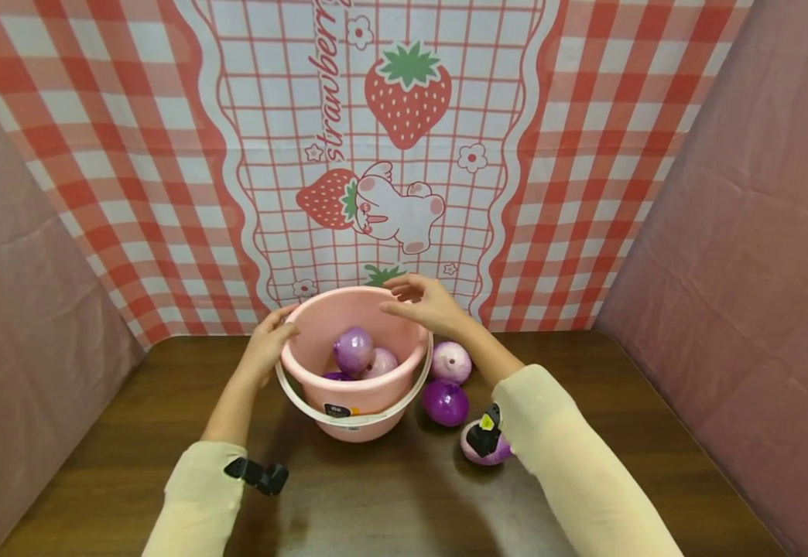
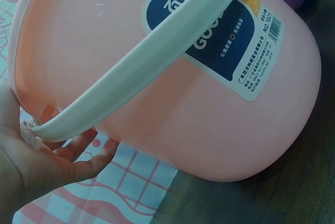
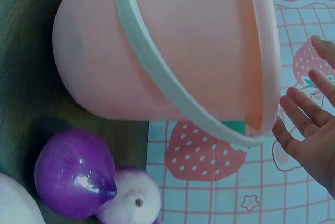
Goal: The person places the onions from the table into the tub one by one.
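Note:
A pink bucket (image 1: 355,398) stands upright on the table, its white handle (image 2: 133,75) lowered across the front. At the bucket's left rim, my left hand (image 1: 268,344) grips it beside the handle joint, thumb over the edge and fingers outside. My right hand (image 1: 428,303) hovers at the right rim with spread fingers and nothing in them; its fingertips come right up to the rim in the right wrist view. Inside the bucket lie a light purple onion (image 1: 354,350), a paler onion (image 1: 381,362) and a dark purple onion (image 1: 337,377), mostly hidden.
Right of the bucket sit a white-purple onion (image 1: 450,362) and a glossy purple onion (image 1: 446,402). A third onion (image 1: 474,452) lies nearer, partly covered by the right wrist camera (image 1: 484,437). Behind the brown table (image 1: 376,503) hangs a strawberry-print cloth (image 1: 515,255).

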Tool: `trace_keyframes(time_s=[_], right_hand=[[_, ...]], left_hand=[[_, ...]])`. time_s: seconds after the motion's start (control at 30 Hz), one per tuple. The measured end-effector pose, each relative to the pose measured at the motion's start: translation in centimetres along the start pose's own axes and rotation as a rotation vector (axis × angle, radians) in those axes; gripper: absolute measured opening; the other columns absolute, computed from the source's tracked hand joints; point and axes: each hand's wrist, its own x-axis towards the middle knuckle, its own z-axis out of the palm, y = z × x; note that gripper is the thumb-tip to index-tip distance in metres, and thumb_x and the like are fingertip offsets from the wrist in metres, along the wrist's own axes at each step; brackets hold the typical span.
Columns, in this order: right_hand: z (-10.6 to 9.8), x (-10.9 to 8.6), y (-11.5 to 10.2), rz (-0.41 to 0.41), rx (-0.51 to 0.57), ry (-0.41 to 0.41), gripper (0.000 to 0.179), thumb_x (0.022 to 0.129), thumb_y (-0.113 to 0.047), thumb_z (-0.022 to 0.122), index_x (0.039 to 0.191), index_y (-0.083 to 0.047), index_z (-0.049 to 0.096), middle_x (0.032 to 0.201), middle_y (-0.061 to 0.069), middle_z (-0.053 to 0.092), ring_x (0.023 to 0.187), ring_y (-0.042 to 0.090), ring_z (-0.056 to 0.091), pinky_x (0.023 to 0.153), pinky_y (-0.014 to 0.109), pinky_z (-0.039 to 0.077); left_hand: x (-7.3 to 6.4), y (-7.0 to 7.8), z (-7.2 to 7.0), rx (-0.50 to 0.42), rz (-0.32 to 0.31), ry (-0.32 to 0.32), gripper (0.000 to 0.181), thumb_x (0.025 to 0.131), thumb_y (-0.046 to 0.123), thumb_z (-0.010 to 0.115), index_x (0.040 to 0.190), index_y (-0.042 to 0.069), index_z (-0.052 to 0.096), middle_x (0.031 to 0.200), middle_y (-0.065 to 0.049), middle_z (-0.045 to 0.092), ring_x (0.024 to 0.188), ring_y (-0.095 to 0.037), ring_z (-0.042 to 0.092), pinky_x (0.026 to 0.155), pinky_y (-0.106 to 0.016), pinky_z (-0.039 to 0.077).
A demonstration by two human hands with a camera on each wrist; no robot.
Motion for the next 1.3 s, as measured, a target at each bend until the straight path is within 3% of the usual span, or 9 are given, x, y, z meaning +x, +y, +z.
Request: trace_keyframes(time_s=[0.4, 0.97, 1.3], right_hand=[[-1.7, -1.2, 0.5, 0.018, -0.050, 0.020, 0.042, 0.081, -0.031, 0.071, 0.118, -0.015, 0.063, 0.120, 0.012, 0.063, 0.109, 0.023, 0.058, 0.096, 0.043, 0.046], [-3.8, -2.6, 2.8, 0.025, -0.136, 0.024, 0.046, 0.081, -0.031, 0.070, 0.120, -0.009, 0.061, 0.118, 0.013, 0.063, 0.112, 0.033, 0.056, 0.093, 0.045, 0.048], [-4.4, -4.0, 3.7, 0.050, -0.133, 0.021, 0.047, 0.080, -0.028, 0.071, 0.120, -0.005, 0.061, 0.118, 0.017, 0.062, 0.111, 0.034, 0.056, 0.093, 0.045, 0.048]], left_hand=[[0.1, -0.1, 0.0, 0.003, 0.002, 0.003, 0.058, 0.087, 0.011, 0.047, 0.144, 0.010, 0.037, 0.137, -0.022, 0.044, 0.107, -0.027, 0.053, 0.079, -0.019, 0.051], [0.2, -0.1, 0.0, 0.003, 0.001, 0.006, 0.057, 0.088, 0.011, 0.047, 0.144, 0.010, 0.037, 0.136, -0.023, 0.044, 0.107, -0.028, 0.054, 0.081, -0.023, 0.052], [0.1, 0.0, 0.0, 0.019, 0.006, 0.010, 0.056, 0.088, 0.011, 0.047, 0.143, 0.010, 0.037, 0.132, -0.024, 0.046, 0.101, -0.025, 0.055, 0.079, -0.022, 0.052]])
